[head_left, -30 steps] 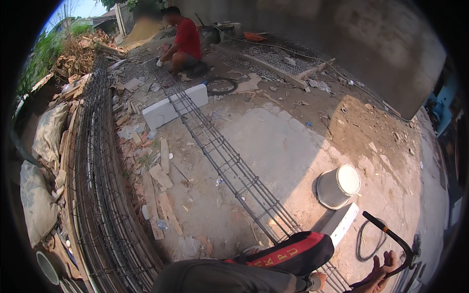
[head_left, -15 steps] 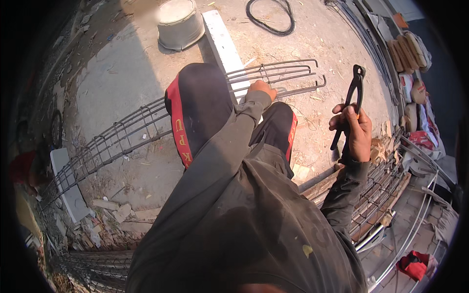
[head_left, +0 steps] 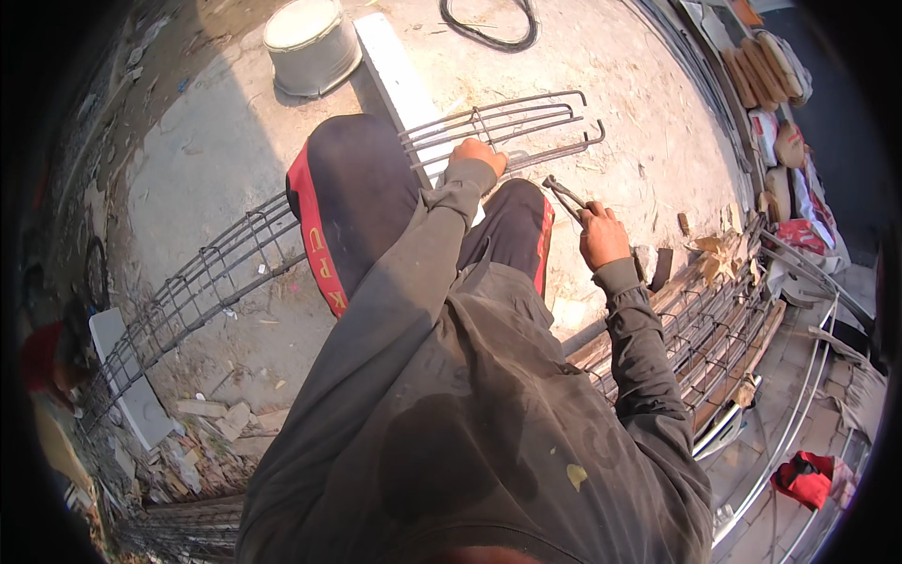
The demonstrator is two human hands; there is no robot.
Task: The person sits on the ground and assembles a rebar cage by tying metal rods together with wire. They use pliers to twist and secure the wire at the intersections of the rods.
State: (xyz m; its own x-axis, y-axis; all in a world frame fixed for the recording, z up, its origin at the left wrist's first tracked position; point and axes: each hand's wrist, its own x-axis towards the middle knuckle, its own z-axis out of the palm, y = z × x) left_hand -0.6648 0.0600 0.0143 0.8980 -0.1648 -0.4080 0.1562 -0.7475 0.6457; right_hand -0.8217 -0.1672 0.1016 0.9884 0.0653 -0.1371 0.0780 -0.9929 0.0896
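A long rebar cage (head_left: 216, 282) lies on the concrete and runs under my knees, its end resting on a white block (head_left: 395, 75). My left hand (head_left: 477, 155) grips one of the cage's bars near that end. My right hand (head_left: 601, 237) holds black pincers (head_left: 564, 197) by the handles, jaws pointing toward the cage's end, a short way from the bars. My dark trousers with a red stripe and my grey sleeves cover the middle of the cage.
A white bucket (head_left: 310, 42) stands beyond the block, with a coil of black wire (head_left: 489, 28) beside it. More rebar cages (head_left: 714, 329) and wood scraps lie to my right. Another white block (head_left: 122, 376) supports the cage at left. A red cloth (head_left: 808, 475) lies at lower right.
My view first swung from the yard down to my lap. Since then my right hand lowered the pincers from upright toward the cage's end. My left hand stayed on the bars.
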